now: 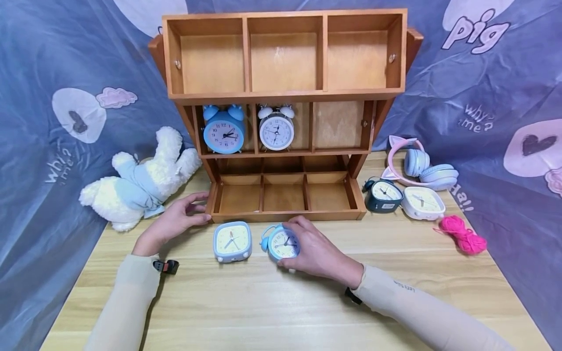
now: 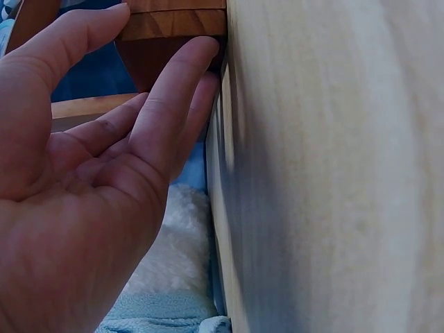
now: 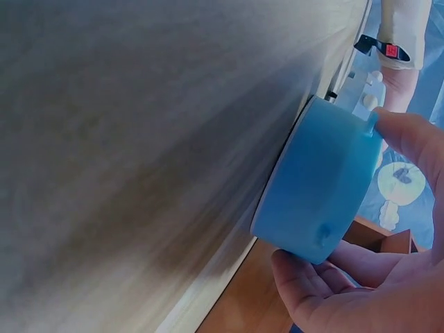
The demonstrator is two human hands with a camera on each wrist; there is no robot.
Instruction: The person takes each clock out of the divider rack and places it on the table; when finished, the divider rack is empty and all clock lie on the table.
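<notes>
My right hand point(image 1: 318, 249) grips a small light-blue twin-bell alarm clock point(image 1: 283, 244), thumb and fingers on opposite edges. The clock leans on its side, with its bells pointing left in the head view. Its smooth blue casing point(image 3: 319, 173) fills the middle of the right wrist view, close over the table. My left hand point(image 1: 176, 218) is at the lower left end of the wooden shelf point(image 1: 281, 217), fingertips right at its side point(image 2: 177, 24) and fingers loosely extended. Between the hands, a blue-grey square alarm clock point(image 1: 232, 242) lies face up on the table.
On the middle shelf tier stand a blue twin-bell clock point(image 1: 224, 134) and a white one point(image 1: 276, 131). A plush toy point(image 1: 140, 183) lies left. To the right are a dark green clock point(image 1: 383, 196), a white square clock point(image 1: 423, 202), cat-ear headphones point(image 1: 417, 162) and pink yarn point(image 1: 463, 235).
</notes>
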